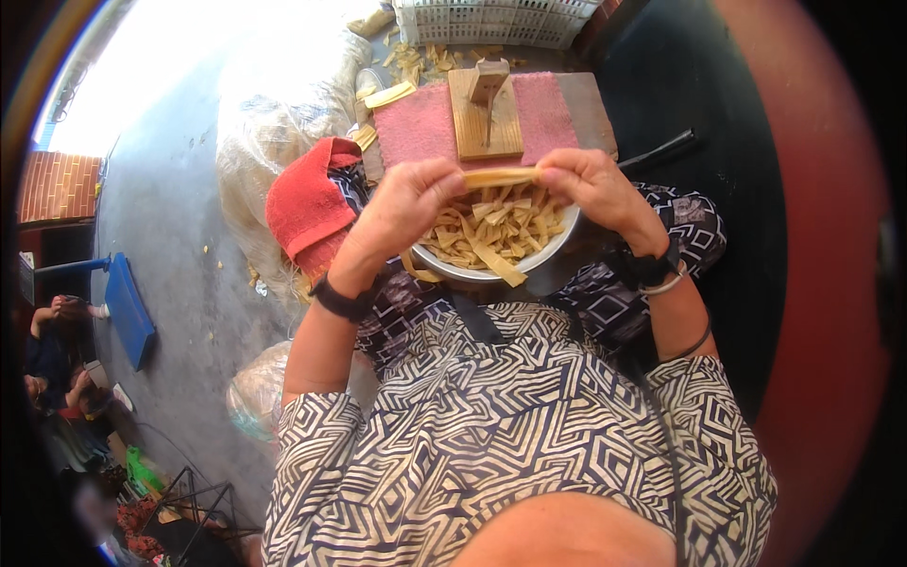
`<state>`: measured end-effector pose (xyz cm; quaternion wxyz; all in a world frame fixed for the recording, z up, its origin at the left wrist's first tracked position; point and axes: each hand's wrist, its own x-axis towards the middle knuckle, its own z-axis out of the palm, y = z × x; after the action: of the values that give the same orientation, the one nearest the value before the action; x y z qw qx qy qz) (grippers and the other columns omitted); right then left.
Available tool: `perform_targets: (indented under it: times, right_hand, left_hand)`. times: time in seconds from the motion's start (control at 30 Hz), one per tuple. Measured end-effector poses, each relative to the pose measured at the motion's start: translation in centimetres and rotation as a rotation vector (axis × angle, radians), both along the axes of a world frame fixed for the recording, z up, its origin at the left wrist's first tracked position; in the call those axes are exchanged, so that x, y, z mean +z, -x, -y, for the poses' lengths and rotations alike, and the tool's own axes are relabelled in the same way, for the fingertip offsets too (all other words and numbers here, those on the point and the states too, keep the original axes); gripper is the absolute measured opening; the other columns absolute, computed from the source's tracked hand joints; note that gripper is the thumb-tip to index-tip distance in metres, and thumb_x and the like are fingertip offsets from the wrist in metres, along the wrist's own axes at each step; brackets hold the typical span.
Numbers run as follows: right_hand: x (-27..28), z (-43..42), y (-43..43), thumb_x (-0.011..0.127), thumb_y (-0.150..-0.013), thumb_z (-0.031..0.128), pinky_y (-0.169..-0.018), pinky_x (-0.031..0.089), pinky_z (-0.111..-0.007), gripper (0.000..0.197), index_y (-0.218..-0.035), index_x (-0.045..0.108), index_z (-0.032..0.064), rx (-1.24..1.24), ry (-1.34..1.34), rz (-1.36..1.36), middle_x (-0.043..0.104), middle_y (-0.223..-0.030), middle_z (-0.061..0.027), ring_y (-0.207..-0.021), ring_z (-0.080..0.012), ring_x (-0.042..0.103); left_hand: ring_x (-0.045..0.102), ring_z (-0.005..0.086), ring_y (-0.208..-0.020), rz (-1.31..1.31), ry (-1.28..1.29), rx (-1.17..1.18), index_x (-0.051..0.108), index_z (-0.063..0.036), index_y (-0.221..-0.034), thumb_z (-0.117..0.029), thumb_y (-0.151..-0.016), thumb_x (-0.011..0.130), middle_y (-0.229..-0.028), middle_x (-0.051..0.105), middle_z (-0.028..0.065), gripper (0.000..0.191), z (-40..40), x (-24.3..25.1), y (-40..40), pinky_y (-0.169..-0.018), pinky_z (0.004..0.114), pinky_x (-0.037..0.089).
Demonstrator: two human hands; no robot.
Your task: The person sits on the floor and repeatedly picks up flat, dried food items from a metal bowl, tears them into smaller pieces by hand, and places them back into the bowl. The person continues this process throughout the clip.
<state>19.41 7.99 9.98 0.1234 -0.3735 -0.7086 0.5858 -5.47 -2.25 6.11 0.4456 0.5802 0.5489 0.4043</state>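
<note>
A folded, flat yellow strip is stretched level between my two hands. My left hand pinches its left end between thumb and fingers, and my right hand grips the right end. Just below sits a round metal basin, heaped with short yellow folded pieces. One longer strip lies across the pile and over the rim. Beyond my hands, a wooden block with an upright wooden piece rests on a pink cloth over a board.
A red towel covers my left knee. Past it stands a large plastic-wrapped sack. A white plastic crate is at the far end, near scattered yellow scraps. Far left are a blue panel and another person.
</note>
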Motion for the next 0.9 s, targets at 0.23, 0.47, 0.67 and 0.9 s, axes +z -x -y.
perform_targets:
  times: [0.23, 0.47, 0.67, 0.9]
  right_hand:
    - [-3.1, -3.7, 4.0, 0.058, -0.094, 0.009, -0.060, 0.044, -0.024, 0.013, -0.097, 0.064, -0.0024, -0.214, -0.300, -0.042, 0.061, -0.076, 0.0003, -0.066, -0.0070, 0.052]
    - [-8.4, -5.6, 4.5, 0.064, -0.085, 0.014, -0.071, 0.052, -0.038, 0.021, -0.102, 0.067, 0.0014, -0.113, -0.859, 0.536, 0.066, -0.081, -0.0189, -0.076, -0.0305, 0.066]
    - [-3.9, -2.1, 1.2, 0.070, -0.082, 0.016, -0.079, 0.052, -0.038, 0.028, -0.108, 0.068, 0.0038, 0.030, -0.608, 0.260, 0.068, -0.095, -0.0162, -0.087, -0.0332, 0.065]
    - [-2.2, 1.0, 3.5, 0.065, -0.091, 0.028, -0.066, 0.051, -0.040, 0.027, -0.092, 0.067, 0.0018, -0.048, -0.625, 0.122, 0.065, -0.077, -0.0147, -0.071, -0.0293, 0.065]
  left_hand:
    - [0.059, 0.0198, -0.067, -0.120, -0.094, 0.240, 0.065, 0.0024, -0.089, -0.021, -0.094, 0.058, -0.071, 0.061, 0.0155, 0.025, -6.0, -3.2, 2.2, -0.065, 0.034, 0.047]
    - [0.065, 0.0385, -0.082, -0.696, -0.046, 0.370, 0.065, -0.0036, -0.084, -0.030, -0.093, 0.055, -0.082, 0.066, 0.0204, 0.029, -8.1, -7.2, 1.5, -0.073, 0.047, 0.050]
    - [0.065, 0.0402, -0.084, -0.719, 0.025, 0.384, 0.066, -0.0044, -0.083, -0.029, -0.092, 0.053, -0.083, 0.067, 0.0200, 0.029, -3.9, -3.7, 0.7, -0.074, 0.049, 0.050]
    - [0.063, 0.0170, -0.072, 0.131, 0.066, 0.099, 0.067, 0.0036, -0.099, -0.016, -0.092, 0.061, -0.076, 0.066, 0.0124, 0.022, -0.8, -1.7, -5.2, -0.067, 0.032, 0.050]
